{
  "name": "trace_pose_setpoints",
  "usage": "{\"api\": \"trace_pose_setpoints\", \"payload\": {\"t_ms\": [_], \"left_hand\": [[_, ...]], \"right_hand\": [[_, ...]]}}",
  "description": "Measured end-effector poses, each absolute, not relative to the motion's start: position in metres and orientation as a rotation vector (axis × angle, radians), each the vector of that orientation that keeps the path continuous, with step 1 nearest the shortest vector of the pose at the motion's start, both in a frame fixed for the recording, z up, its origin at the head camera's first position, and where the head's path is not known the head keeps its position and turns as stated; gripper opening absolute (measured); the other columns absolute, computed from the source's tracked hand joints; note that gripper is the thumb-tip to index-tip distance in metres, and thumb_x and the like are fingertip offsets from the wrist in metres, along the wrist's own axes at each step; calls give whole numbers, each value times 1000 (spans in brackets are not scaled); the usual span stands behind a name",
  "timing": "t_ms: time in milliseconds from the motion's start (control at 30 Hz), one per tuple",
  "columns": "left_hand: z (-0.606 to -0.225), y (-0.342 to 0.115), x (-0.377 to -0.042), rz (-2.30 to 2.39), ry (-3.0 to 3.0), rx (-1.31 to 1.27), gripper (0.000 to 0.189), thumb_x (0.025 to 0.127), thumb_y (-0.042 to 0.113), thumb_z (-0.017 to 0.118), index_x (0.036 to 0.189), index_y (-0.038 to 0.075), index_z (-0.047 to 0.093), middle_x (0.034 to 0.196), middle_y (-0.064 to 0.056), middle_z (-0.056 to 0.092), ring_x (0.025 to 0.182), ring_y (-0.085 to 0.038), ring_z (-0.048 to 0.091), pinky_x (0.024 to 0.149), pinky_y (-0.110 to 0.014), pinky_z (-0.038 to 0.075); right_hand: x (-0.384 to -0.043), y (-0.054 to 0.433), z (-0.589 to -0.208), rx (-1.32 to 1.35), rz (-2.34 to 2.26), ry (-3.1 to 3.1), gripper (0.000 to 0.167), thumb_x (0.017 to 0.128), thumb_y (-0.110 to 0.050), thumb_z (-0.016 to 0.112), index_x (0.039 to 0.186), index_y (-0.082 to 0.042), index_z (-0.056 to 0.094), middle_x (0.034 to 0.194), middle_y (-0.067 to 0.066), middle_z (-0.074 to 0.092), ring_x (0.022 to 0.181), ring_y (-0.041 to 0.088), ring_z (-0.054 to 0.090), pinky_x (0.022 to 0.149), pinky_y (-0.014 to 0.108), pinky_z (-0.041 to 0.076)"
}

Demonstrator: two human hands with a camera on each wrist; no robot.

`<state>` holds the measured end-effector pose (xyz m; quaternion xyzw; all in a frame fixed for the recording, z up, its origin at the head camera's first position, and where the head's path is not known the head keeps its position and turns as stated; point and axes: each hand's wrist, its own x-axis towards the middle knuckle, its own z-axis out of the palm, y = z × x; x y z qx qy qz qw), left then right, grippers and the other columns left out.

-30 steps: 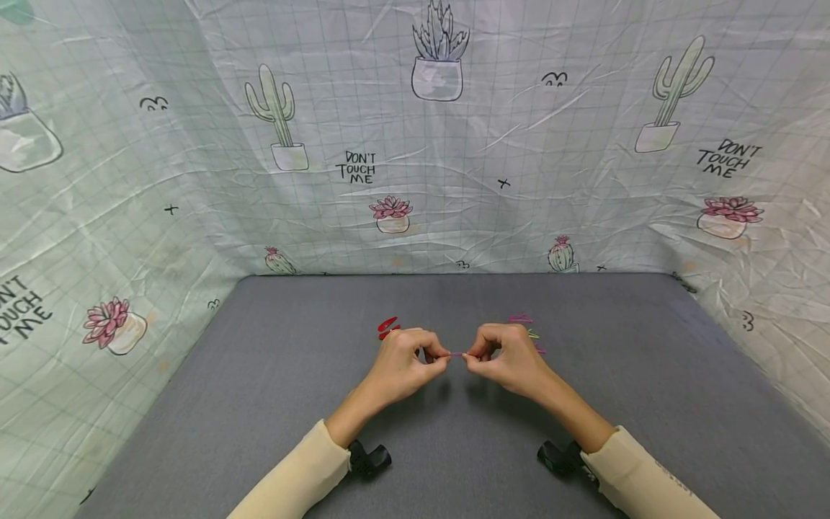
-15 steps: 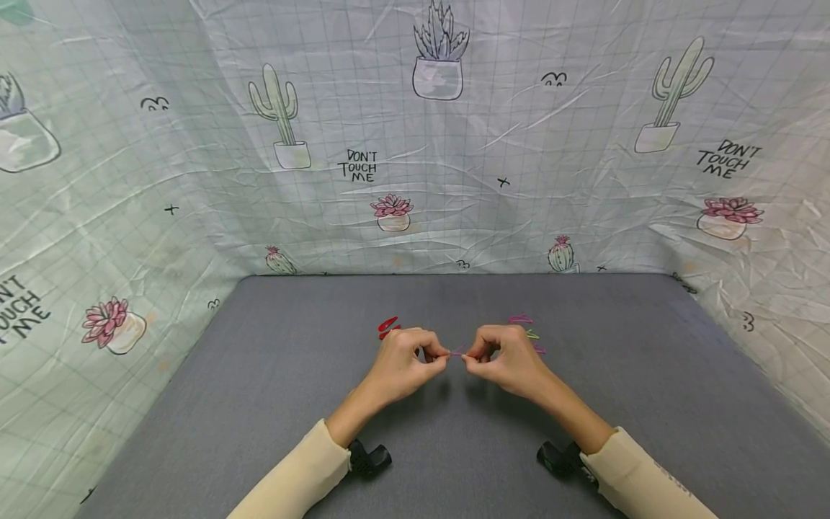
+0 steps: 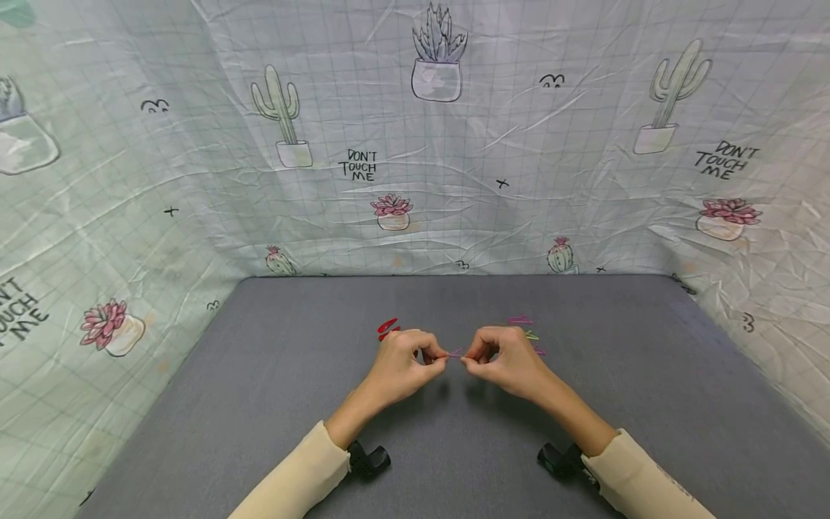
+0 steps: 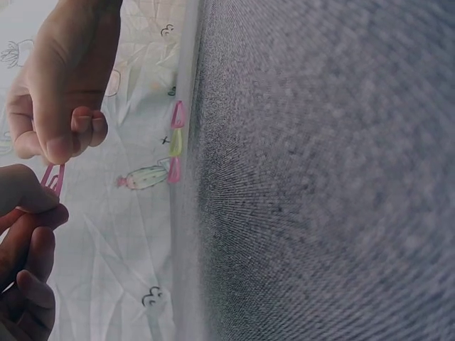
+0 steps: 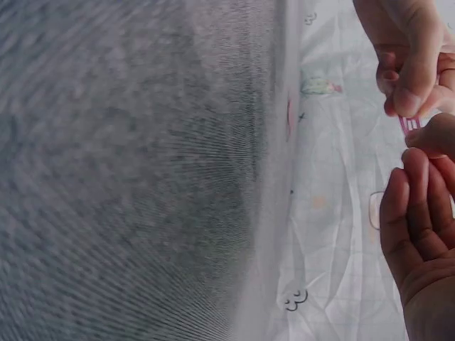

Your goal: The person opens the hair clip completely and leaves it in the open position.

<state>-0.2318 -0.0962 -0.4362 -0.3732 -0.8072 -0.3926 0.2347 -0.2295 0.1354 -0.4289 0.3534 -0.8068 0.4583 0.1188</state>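
Note:
A small pink snap hair clip [image 3: 456, 354] is held up over the grey table, stretched between both hands. My left hand [image 3: 408, 360] pinches one end between thumb and index finger. The other end sits in the thumb-and-finger pinch of my right hand [image 3: 509, 359]. One thin strip of the clip stands away from its frame at an angle in the head view. From the left wrist, the hair clip [image 4: 60, 177] shows its pink prongs in the short gap between the fingertips. In the right wrist view the fingers cover most of the hair clip [image 5: 409, 123].
Red hair clips [image 3: 387, 325] lie beyond my left hand, partly hidden by it. Past my right hand lie a pink hair clip [image 3: 521, 319], a yellow-green one [image 3: 532, 335] and another pink one [image 3: 540, 351]. A cactus-print curtain [image 3: 454, 158] surrounds the grey table [image 3: 311, 317].
A second ago the clip looked like one flat line; since half a second ago a strip of it stands up at an angle. Both hands have stayed almost in place.

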Motion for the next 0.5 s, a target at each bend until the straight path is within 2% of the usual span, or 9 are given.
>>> {"api": "trace_pose_setpoints", "payload": {"t_ms": [267, 500], "left_hand": [[-436, -95, -230, -1074, -2216, -1023, 15, 77, 1, 78, 76, 15, 78, 69, 6, 70, 61, -3, 57, 56, -15, 39], [-437, -93, -229, -1074, -2223, -1003, 17, 78, 1, 77, 75, 17, 77, 68, 7, 69, 62, -3, 57, 57, -14, 39]], "right_hand": [[-228, 139, -423, 1020, 1306, -2453, 17, 85, 0, 80, 82, -16, 75, 79, -2, 74, 68, 3, 66, 63, 25, 58], [-225, 141, -417, 1039, 1280, -2469, 15, 84, 4, 77, 85, -11, 75, 81, -1, 74, 69, 4, 66, 64, 26, 58]]}}
